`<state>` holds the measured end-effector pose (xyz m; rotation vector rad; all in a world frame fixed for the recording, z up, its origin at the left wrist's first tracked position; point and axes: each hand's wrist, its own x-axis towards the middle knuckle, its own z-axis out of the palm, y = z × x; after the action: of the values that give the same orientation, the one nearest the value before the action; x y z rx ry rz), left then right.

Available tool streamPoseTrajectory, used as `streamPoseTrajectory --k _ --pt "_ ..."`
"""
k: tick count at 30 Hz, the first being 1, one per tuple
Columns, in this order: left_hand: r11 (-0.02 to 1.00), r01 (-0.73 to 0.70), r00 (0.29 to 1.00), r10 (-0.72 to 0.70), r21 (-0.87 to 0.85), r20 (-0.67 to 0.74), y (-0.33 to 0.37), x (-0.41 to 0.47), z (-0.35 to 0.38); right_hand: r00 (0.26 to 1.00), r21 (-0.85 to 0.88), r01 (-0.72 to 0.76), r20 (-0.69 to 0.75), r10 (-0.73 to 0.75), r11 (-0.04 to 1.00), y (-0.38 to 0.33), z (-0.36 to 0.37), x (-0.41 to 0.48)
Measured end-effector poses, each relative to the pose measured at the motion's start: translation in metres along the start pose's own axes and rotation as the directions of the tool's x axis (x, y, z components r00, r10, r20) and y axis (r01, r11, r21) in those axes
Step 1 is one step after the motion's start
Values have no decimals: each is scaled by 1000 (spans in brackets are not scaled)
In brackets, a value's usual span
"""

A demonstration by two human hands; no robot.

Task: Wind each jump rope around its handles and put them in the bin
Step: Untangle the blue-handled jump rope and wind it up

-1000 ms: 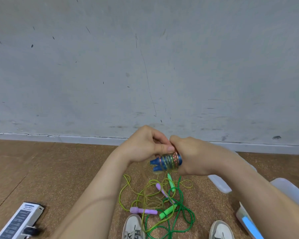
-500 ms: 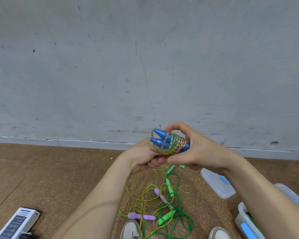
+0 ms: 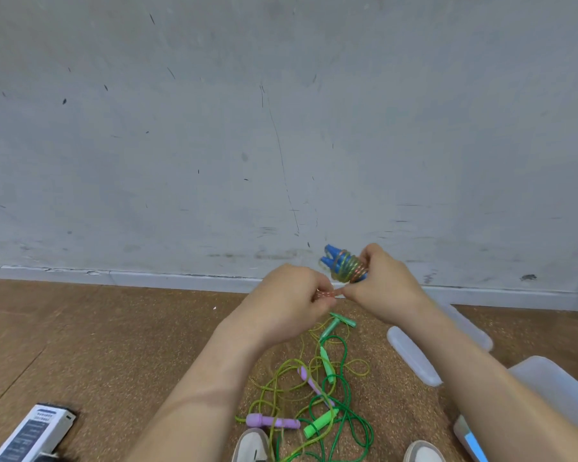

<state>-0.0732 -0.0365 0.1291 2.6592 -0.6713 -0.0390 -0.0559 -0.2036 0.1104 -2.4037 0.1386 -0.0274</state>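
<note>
My right fingers (image 3: 371, 256) are clenched round the wound bundle: two blue plastic handles (image 3: 331, 258) side by side, with a clear, rainbow-tinted cord (image 3: 347, 267) coiled about them. My left fingers (image 3: 316, 290) pinch the cord's short loose tail (image 3: 326, 295), pink-dotted and stretched between the two hands just under the bundle. The bundle's long axis tilts up and to the left, tips toward the grey wall (image 3: 281, 128), butt ends hidden in my right palm. I judge the tail needs tucking under a coil, then comes the drop. The translucent plastic bin (image 3: 548, 385) sits on the cork floor (image 3: 114, 345) low to my right, well apart from the bundle, its lid (image 3: 414, 358) lying between — so the right hand is the nearer one to carry it. Below my hands the green-handled rope (image 3: 321, 423) and the purple-handled rope (image 3: 271, 421) lie tangled together, unwound, by my white shoes (image 3: 252, 443).
</note>
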Motion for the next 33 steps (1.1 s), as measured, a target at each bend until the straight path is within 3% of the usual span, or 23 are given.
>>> streamPoseTrajectory --k 2,4,11,15,20,23,26,29,33 --pt "981 -66 994 81 184 -73 7 -2 -5 997 -191 68 57 -58 979 -3 7 -2" --pt "974 -65 987 95 219 -130 9 -3 -12 986 -280 135 130 -101 951 -6 12 -4" --pt "992 -82 982 97 94 -164 7 -6 -24 942 -397 298 272 -198 868 -13 12 -15" --pt "994 -11 994 -1 -112 -113 -1 -6 -27 905 -376 355 368 -214 856 -22 5 -26" --pt "921 62 996 -81 -385 -32 -12 -5 -28 864 -240 392 428 -265 888 -29 -7 -36" --pt "842 105 988 -30 -528 148 -19 -5 -28 800 -43 382 516 -307 923 -34 -8 -42" --pt "792 181 932 52 -583 359 -26 -9 -28 702 95 412 601 -382 906 -39 -8 -50" --pt "741 189 940 54 -645 337 -26 -8 -29 697 366 223 588 -411 903 -39 -11 -52" --pt "549 281 953 -65 -787 295 -19 -3 -21 737 685 -15 500 -455 728 -39 -13 -48"
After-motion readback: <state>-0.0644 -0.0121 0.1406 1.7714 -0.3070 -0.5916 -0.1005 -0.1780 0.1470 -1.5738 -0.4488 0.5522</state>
